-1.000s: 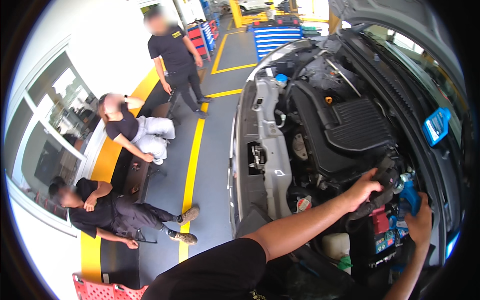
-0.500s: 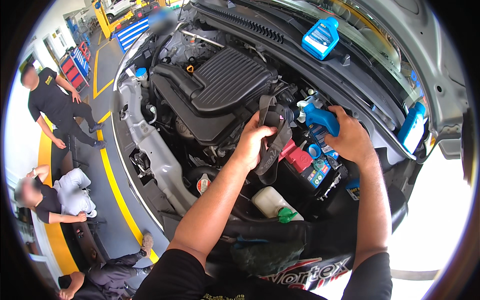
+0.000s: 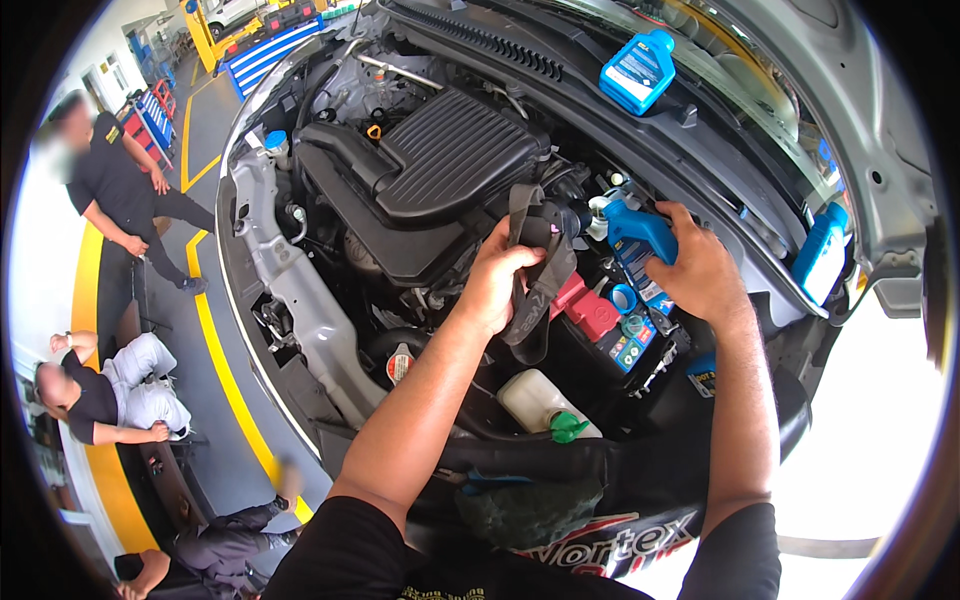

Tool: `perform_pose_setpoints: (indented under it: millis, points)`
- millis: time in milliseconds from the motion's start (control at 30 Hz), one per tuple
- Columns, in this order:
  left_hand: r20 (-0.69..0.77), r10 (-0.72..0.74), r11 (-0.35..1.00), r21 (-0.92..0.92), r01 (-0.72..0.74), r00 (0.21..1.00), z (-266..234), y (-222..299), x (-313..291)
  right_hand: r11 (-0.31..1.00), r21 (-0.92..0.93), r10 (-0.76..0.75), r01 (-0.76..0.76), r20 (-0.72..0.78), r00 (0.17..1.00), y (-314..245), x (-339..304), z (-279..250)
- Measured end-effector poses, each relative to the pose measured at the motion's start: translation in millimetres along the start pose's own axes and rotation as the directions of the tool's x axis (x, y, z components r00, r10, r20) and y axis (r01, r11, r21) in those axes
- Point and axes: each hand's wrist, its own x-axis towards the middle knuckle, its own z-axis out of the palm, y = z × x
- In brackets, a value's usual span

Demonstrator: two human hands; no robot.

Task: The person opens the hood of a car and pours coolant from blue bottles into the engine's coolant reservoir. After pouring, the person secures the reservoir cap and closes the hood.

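Observation:
My left hand [image 3: 495,278] grips a black headlamp [image 3: 533,315] by its elastic strap, the lamp end facing right. Its fingers are wrapped round it and partly hidden. In my right hand [image 3: 702,268] is a blue plastic bottle [image 3: 638,238], tilted with its neck at a small whitish reservoir [image 3: 598,214] behind the battery. Whether liquid runs from it I cannot tell. Just below the bottle, a round blue cap [image 3: 623,297] sits on the battery [image 3: 632,350], beside a red terminal cover [image 3: 587,308].
A ribbed black engine cover [image 3: 465,155] lies left of my hands. Two more blue bottles stand near the windscreen, one on the cowl [image 3: 638,72], one at the right [image 3: 821,255]. Nearer me is a white tank with a green cap [image 3: 568,427]. Several people are at the left.
The view has shifted slightly. Both hands keep their holds, and the bottle's neck stays at the reservoir. At the left, the standing person has stepped a little to the right.

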Motion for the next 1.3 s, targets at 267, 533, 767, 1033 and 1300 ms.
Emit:
perform_pose_setpoints:
  millis: [267, 533, 767, 1033, 1300]
  points:
    - [0.002, -0.007, 1.000, 0.006, 0.007, 1.000, 6, 5, -3, 1.000, -0.007, -0.007, 0.007, -0.019, 1.000, 2, 2, 1]
    - [-0.012, 0.012, 1.000, -0.005, -0.012, 1.000, 10, 4, -4, 1.000, -0.014, -0.027, 0.026, -0.061, 0.998, -2, 0, -3]
    - [0.001, 0.003, 1.000, 0.002, -0.003, 1.000, 8, 4, -2, 1.000, 0.005, -0.031, 0.031, -0.053, 0.998, -1, 1, -4]
    - [0.011, -0.015, 1.000, 0.013, 0.015, 1.000, 7, 6, -2, 1.000, -0.017, -0.011, 0.010, -0.048, 0.999, -4, 1, -7]
    - [0.000, 0.001, 1.000, 0.017, -0.001, 1.000, 6, 4, -2, 0.998, -0.003, -0.064, 0.065, -0.101, 0.993, 5, 3, 0]
